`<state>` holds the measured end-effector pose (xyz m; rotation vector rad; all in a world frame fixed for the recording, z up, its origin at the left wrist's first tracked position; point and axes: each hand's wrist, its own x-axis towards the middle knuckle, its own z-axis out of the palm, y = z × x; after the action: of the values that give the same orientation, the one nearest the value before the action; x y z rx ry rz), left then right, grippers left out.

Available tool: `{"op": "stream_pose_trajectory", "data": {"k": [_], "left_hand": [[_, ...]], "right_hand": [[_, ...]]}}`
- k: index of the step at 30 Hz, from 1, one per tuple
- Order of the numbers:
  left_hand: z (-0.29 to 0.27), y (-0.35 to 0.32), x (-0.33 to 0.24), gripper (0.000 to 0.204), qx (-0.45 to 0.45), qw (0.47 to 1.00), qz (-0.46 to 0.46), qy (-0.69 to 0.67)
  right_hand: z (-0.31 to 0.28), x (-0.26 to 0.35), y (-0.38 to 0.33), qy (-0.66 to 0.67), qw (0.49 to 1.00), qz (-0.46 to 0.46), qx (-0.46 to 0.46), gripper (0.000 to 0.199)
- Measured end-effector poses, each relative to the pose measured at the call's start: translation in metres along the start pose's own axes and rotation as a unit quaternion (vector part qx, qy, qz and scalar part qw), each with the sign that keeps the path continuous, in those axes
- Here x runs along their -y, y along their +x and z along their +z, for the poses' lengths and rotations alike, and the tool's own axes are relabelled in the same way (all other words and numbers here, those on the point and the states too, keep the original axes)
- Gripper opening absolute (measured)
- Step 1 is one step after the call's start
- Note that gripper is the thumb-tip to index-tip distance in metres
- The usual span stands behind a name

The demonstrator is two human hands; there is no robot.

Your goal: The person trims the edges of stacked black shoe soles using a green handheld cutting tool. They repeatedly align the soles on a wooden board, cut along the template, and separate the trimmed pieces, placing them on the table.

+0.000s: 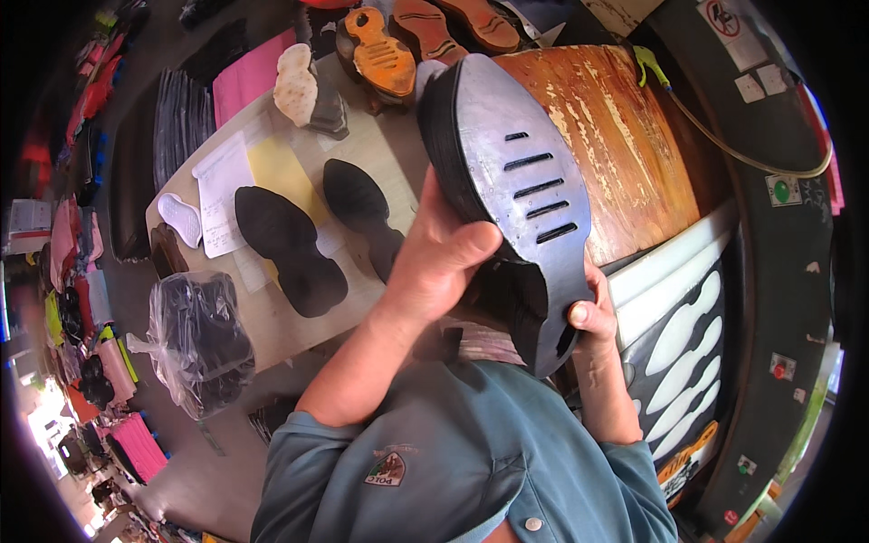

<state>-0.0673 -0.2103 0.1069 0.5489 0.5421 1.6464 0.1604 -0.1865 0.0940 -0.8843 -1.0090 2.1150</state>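
In front of my chest I hold a thick stack of black sole-shaped pieces [444, 145], tilted upright. Its top face is a grey sole-shaped plate [548, 181] with several dark slots. My left hand [444, 244] grips the stack's left side, thumb along the edge and fingers hidden behind. Lower down, my right hand [594, 312] is closed round the narrow heel end, its thumb on the rim. On the table to the left lie two flat black soles, a larger one [288, 249] and a narrower one [358, 204] partly covered by my left forearm.
Orange, worn sole-shaped cutting dies [378, 59] stand at the table's far edge. Written paper sheets [222, 190] and a white sole [179, 220] lie left. A clear bag of black pieces [201, 330] is nearer. Rightward are a scarred wooden board [615, 136] and an air hose [724, 145].
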Motion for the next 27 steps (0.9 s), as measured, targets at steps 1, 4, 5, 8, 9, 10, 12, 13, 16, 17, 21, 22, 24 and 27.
{"op": "stream_pose_trajectory", "data": {"k": [1, 4, 5, 8, 9, 10, 12, 13, 16, 17, 21, 22, 24, 27], "left_hand": [[0.003, -0.005, 0.001, 0.105, -0.007, 1.0, 0.001, -0.009], [0.004, -0.019, 0.0, 0.083, -0.037, 0.999, -0.004, 0.0], [0.001, -0.022, -0.001, 0.077, -0.062, 0.998, -0.026, -0.017], [-0.02, -0.021, -0.008, 0.059, -0.1, 0.981, -0.102, -0.13], [-0.031, -0.021, -0.013, 0.059, -0.094, 0.971, -0.14, -0.167], [-0.035, -0.026, -0.013, 0.059, -0.136, 0.974, -0.118, -0.137], [-0.051, -0.03, -0.017, 0.061, -0.116, 0.98, -0.091, -0.13], [-0.059, -0.034, -0.02, 0.062, -0.121, 0.982, -0.084, -0.116], [-0.076, -0.046, -0.02, 0.062, -0.135, 0.969, -0.068, -0.193], [-0.081, -0.05, -0.021, 0.062, -0.104, 0.966, -0.044, -0.233], [-0.095, -0.061, -0.024, 0.06, -0.012, 0.928, -0.017, -0.372], [-0.095, -0.065, -0.024, 0.059, -0.11, 0.948, -0.04, -0.296], [-0.092, -0.071, -0.024, 0.058, -0.128, 0.95, -0.062, -0.28], [-0.085, -0.081, -0.022, 0.064, -0.158, 0.945, -0.086, -0.274]], "right_hand": [[0.007, -0.003, -0.003, -0.023, 1.0, -0.009, -0.01, 0.092], [0.028, -0.012, -0.009, -0.065, 0.997, -0.018, -0.032, 0.081], [0.035, -0.017, -0.008, -0.099, 0.993, -0.038, -0.047, 0.082], [0.063, -0.031, -0.011, -0.306, 0.943, -0.105, -0.078, 0.081], [0.074, -0.037, -0.011, -0.389, 0.91, -0.114, -0.083, 0.083], [0.084, -0.043, -0.009, -0.415, 0.899, -0.116, -0.083, 0.091], [0.091, -0.044, -0.008, -0.445, 0.891, -0.074, -0.049, 0.105], [0.093, -0.044, -0.007, -0.473, 0.875, -0.101, -0.018, 0.106], [0.085, -0.033, -0.003, -0.497, 0.853, -0.122, 0.101, 0.101], [0.082, -0.029, 0.003, -0.495, 0.843, -0.176, 0.115, 0.109], [0.096, -0.013, 0.039, -0.324, 0.909, -0.259, 0.025, 0.111], [0.102, -0.002, 0.059, -0.317, 0.902, -0.29, 0.04, 0.103], [0.118, 0.018, 0.1, -0.295, 0.905, -0.301, 0.052, 0.083], [0.139, 0.038, 0.142, -0.339, 0.891, -0.261, 0.154, 0.057]]}}
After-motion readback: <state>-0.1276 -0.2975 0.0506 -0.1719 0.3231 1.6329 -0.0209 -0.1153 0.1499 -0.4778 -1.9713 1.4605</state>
